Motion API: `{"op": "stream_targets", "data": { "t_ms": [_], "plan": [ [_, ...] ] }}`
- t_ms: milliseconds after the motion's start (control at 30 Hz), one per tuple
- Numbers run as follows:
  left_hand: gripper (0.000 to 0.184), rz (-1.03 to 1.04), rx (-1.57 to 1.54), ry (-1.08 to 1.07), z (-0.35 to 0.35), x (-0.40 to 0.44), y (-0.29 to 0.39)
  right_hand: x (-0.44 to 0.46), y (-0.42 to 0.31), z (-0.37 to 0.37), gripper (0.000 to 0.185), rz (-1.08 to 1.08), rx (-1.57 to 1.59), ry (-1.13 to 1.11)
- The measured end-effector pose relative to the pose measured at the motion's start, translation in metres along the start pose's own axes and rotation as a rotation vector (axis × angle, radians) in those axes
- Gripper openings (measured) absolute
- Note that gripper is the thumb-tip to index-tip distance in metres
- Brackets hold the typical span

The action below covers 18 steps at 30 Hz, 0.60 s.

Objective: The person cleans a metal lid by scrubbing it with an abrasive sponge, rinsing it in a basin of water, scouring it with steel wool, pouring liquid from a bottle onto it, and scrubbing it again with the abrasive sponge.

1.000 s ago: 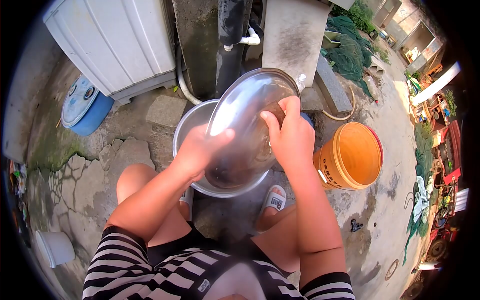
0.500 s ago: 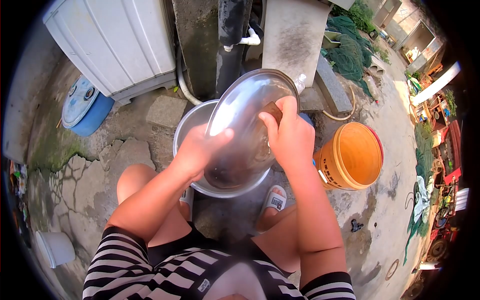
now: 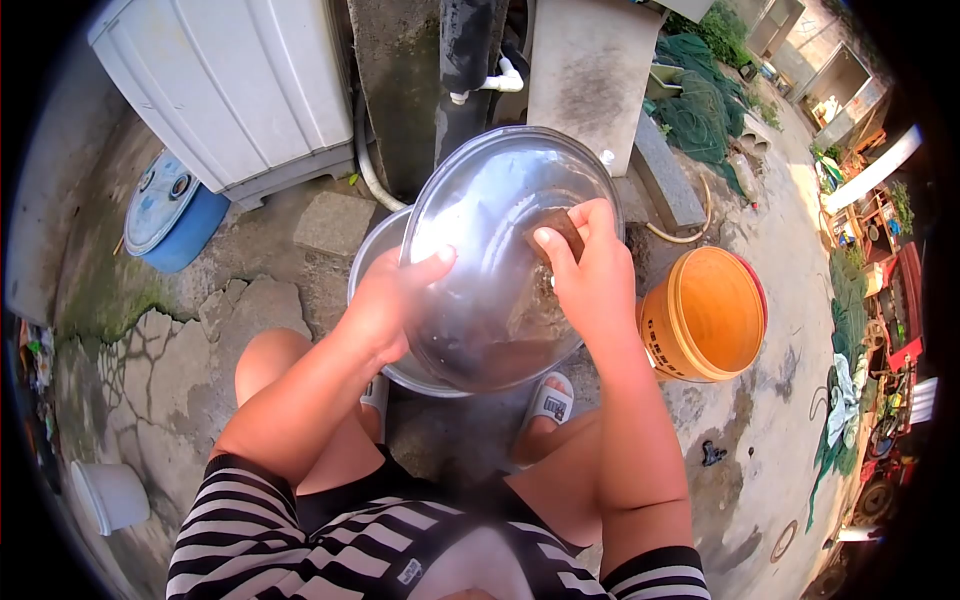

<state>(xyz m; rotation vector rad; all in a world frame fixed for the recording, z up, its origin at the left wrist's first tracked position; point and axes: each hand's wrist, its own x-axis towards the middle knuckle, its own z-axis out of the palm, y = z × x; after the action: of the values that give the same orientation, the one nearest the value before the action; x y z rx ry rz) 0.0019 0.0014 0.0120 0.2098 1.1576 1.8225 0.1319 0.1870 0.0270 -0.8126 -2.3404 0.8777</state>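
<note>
A shiny round metal lid [image 3: 480,230] is tilted above a metal basin [image 3: 375,245], whose rim shows behind it on the left and below. My left hand [image 3: 385,300] grips the lid's left edge, thumb on the near face. In my right hand [image 3: 595,265] is a small brown pad [image 3: 556,232], pinched between thumb and fingers and lying against the lid's face right of its middle. The fingers of my left hand behind the lid are hidden.
An orange bucket [image 3: 715,315] stands to the right of the basin. At the left are a blue drum [image 3: 175,215], a white ribbed cabinet [image 3: 225,85] and a white bucket [image 3: 110,497]. A black pipe [image 3: 467,50] rises behind the basin, beside a stone block [image 3: 665,175].
The lid has turned to face me more fully and shifted slightly right. My right hand has moved slightly right with the brown pad, more of which shows than at first.
</note>
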Motion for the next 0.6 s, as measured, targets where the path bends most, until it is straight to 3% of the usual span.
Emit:
{"op": "stream_targets", "data": {
  "t_ms": [67,367,467,600],
  "plan": [
    [0.04,0.0,-0.003,0.003,0.0,0.0,-0.001,0.0,0.004,0.005,0.043,-0.07,-0.047,0.045],
    [0.04,0.012,0.02,-0.018,0.002,-0.003,0.0,0.001,-0.005,-0.001,0.043,0.06,-0.005,-0.042],
    [0.04,-0.023,0.011,0.003,0.004,-0.003,0.002,0.003,-0.004,-0.007,0.042,-0.061,-0.154,-0.004],
    [0.04,-0.021,0.014,-0.013,0.001,0.0,-0.001,0.003,-0.002,-0.005,0.043,-0.045,-0.113,-0.008]
  ]
}}
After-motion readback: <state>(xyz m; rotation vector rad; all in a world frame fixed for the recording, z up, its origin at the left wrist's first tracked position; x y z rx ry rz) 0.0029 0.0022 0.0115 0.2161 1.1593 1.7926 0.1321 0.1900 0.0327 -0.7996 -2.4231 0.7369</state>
